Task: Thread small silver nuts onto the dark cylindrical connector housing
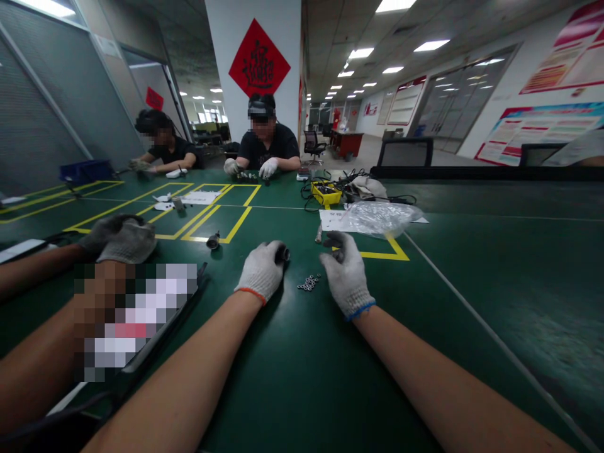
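Observation:
My left hand (261,272), in a white knit glove with an orange cuff, is closed around a dark, short hollow cylinder (285,254) whose open end faces right. My right hand (348,274), gloved in white with a blue cuff, hovers low over the table with fingers curved and the thumb apart from them; no held thing can be made out. Between both hands lies a small cluster of metal nuts or rings (309,282). Just beyond the right fingertips is a slim metallic piece (318,234). Farther left, a dark metal cup-shaped part (213,241) rests on the table.
The green table (302,377) carries yellow tape outlines. A clear plastic bag (384,217) lies on paper beyond my right hand, near a yellow bin (326,193) and cables. At left, a co-worker's gloved hands (125,239) are close by. Two people sit across.

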The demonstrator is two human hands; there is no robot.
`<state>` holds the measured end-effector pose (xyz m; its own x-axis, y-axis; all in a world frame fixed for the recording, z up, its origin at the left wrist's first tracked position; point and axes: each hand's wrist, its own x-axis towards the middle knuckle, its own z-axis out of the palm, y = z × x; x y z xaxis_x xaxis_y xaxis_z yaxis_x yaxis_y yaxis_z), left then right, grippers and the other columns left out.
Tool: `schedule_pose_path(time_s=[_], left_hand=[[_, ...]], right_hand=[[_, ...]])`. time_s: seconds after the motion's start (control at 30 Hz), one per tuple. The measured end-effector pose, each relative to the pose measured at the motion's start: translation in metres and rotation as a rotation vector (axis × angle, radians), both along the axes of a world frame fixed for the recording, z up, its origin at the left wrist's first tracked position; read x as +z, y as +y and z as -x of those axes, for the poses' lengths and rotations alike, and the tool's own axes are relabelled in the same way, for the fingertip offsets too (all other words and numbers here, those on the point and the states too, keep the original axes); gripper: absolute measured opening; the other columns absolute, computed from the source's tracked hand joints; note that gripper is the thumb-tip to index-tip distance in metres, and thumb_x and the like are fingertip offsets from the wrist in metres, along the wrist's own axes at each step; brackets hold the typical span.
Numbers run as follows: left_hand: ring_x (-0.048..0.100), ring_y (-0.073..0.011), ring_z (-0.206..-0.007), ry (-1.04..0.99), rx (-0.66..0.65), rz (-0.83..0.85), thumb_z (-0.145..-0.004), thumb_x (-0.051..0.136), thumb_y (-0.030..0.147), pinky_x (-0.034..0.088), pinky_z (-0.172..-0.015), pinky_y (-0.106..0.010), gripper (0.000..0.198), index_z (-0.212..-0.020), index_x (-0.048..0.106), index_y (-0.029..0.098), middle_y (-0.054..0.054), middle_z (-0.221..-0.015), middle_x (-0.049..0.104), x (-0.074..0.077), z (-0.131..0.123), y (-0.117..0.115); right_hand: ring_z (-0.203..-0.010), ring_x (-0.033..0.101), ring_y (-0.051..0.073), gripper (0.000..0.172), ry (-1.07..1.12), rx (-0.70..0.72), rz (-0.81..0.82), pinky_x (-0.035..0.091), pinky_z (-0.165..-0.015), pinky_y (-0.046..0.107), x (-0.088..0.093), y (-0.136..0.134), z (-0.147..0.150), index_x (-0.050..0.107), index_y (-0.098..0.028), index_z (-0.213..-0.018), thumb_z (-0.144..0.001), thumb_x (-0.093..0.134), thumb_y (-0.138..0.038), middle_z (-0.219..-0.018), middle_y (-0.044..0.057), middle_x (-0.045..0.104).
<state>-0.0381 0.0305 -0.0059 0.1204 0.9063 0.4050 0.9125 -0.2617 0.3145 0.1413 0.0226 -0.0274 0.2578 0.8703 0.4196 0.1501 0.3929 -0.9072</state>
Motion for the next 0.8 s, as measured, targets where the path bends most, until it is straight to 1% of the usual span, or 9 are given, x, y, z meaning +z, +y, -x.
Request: schedule_pose_path(time_s=[0.1, 0.27, 0.37, 0.43, 0.5, 0.57, 0.63, 0.73, 0.8], left_hand=[[0.073, -0.0266, -0.096, 0.036, 0.023, 0.077, -0.092, 0.061, 0.019, 0.058, -0.088, -0.036, 0.029, -0.118, 0.074, 0.022, -0.012, -0.109, 0.076, 0.001, -0.001, 0.001], [0.071, -0.0263, -0.110, 0.058, 0.061, 0.149, -0.094, 0.056, 0.015, 0.055, -0.098, -0.035, 0.040, -0.131, 0.068, 0.023, -0.012, -0.125, 0.070, 0.002, -0.006, -0.002], [0.071, -0.0253, -0.105, 0.021, 0.152, 0.120, -0.091, 0.060, 0.016, 0.057, -0.092, -0.034, 0.042, -0.133, 0.062, 0.022, -0.014, -0.130, 0.064, 0.007, -0.007, -0.006], [0.071, -0.0252, -0.100, 0.015, 0.225, 0.115, -0.092, 0.063, 0.023, 0.058, -0.086, -0.034, 0.036, -0.127, 0.061, 0.021, -0.014, -0.125, 0.064, 0.013, -0.008, -0.010], [0.070, -0.0265, -0.098, 0.057, 0.256, 0.141, -0.094, 0.062, 0.032, 0.057, -0.084, -0.036, 0.027, -0.118, 0.062, 0.020, -0.013, -0.116, 0.066, 0.017, -0.008, -0.013], [0.069, -0.0294, -0.101, 0.141, 0.238, 0.190, -0.096, 0.059, 0.041, 0.057, -0.086, -0.039, 0.029, -0.114, 0.063, 0.019, -0.014, -0.113, 0.066, 0.018, -0.010, -0.016], [0.067, -0.0333, -0.108, 0.224, 0.209, 0.238, -0.095, 0.056, 0.049, 0.055, -0.090, -0.043, 0.038, -0.116, 0.065, 0.018, -0.016, -0.117, 0.066, 0.014, -0.013, -0.018], [0.060, -0.0370, -0.124, 0.291, 0.130, 0.252, -0.096, 0.051, 0.056, 0.050, -0.102, -0.049, 0.052, -0.131, 0.062, 0.020, -0.018, -0.135, 0.062, 0.005, -0.016, -0.022], [0.050, -0.0377, -0.137, 0.327, 0.076, 0.251, -0.098, 0.045, 0.058, 0.042, -0.112, -0.051, 0.060, -0.145, 0.054, 0.022, -0.018, -0.150, 0.054, 0.000, -0.018, -0.025]], right_hand=[[-0.064, 0.052, 0.015, 0.036, -0.001, -0.026, -0.016, 0.050, -0.065, 0.033, 0.001, 0.001, 0.000, 0.062, -0.020, -0.106, -0.070, 0.059, -0.024, -0.095, 0.006, 0.068], [-0.069, 0.058, 0.017, 0.031, 0.034, -0.054, -0.022, 0.051, -0.069, 0.035, -0.001, 0.006, 0.001, 0.066, -0.019, -0.097, -0.068, 0.058, -0.027, -0.089, 0.006, 0.069], [-0.070, 0.059, 0.018, 0.029, 0.034, -0.057, -0.016, 0.051, -0.070, 0.035, -0.001, 0.006, 0.001, 0.068, -0.019, -0.097, -0.070, 0.059, -0.027, -0.087, 0.005, 0.070], [-0.071, 0.060, 0.018, 0.028, 0.036, -0.063, -0.016, 0.052, -0.070, 0.035, -0.001, 0.006, 0.001, 0.069, -0.019, -0.096, -0.071, 0.059, -0.026, -0.086, 0.005, 0.071], [-0.072, 0.062, 0.019, 0.027, 0.043, -0.078, -0.016, 0.053, -0.071, 0.035, -0.001, 0.006, 0.001, 0.069, -0.019, -0.095, -0.072, 0.058, -0.025, -0.085, 0.005, 0.071], [-0.073, 0.063, 0.019, 0.025, 0.051, -0.088, -0.013, 0.053, -0.073, 0.036, -0.001, 0.007, 0.001, 0.070, -0.018, -0.094, -0.073, 0.058, -0.026, -0.083, 0.005, 0.071], [-0.073, 0.062, 0.020, 0.025, 0.053, -0.090, -0.012, 0.053, -0.073, 0.036, -0.001, 0.007, 0.001, 0.070, -0.018, -0.093, -0.073, 0.058, -0.027, -0.082, 0.005, 0.070], [-0.074, 0.061, 0.020, 0.024, 0.051, -0.091, -0.020, 0.052, -0.073, 0.035, -0.003, 0.008, 0.001, 0.069, -0.019, -0.092, -0.073, 0.057, -0.027, -0.080, 0.004, 0.069], [-0.074, 0.061, 0.020, 0.024, 0.052, -0.090, -0.022, 0.051, -0.073, 0.035, -0.004, 0.009, 0.002, 0.069, -0.019, -0.092, -0.073, 0.057, -0.028, -0.078, 0.003, 0.068]])
